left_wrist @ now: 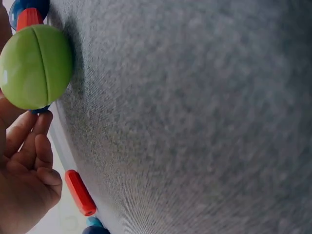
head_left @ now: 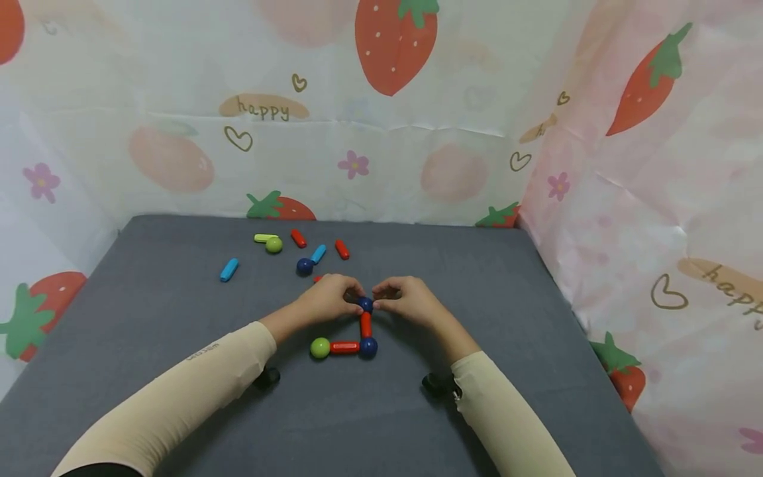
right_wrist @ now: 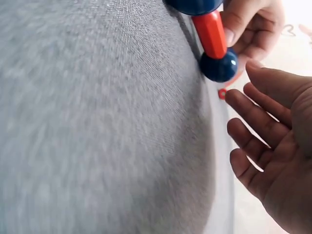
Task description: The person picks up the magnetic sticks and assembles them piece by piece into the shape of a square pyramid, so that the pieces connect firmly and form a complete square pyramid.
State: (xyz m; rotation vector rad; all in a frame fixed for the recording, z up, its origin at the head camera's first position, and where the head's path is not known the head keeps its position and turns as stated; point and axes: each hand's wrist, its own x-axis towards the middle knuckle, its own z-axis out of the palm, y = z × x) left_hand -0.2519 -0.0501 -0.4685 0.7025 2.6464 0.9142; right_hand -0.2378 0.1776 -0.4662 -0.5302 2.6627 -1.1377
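On the grey mat (head_left: 507, 344) lies an L of magnetic pieces: a green ball (head_left: 320, 348), a red stick (head_left: 344, 346), a dark blue corner ball (head_left: 368, 346), an upright red stick (head_left: 365, 324) and a dark blue top ball (head_left: 365, 305). My left hand (head_left: 352, 295) curls round that top ball (right_wrist: 219, 66), its thumb against the red stick (right_wrist: 210, 31). My right hand (head_left: 381, 298) is beside the ball, and its fingers (right_wrist: 253, 109) are loosely straight, holding nothing. The left wrist view shows the green ball (left_wrist: 35, 67) close up.
Loose pieces lie beyond the hands: a light blue stick (head_left: 229, 269), a yellow-green stick (head_left: 265, 238), a green ball (head_left: 274, 245), two red sticks (head_left: 298, 238) (head_left: 342, 249), another light blue stick (head_left: 318, 254) and a dark blue ball (head_left: 305, 266). Strawberry-print sheets wall the mat.
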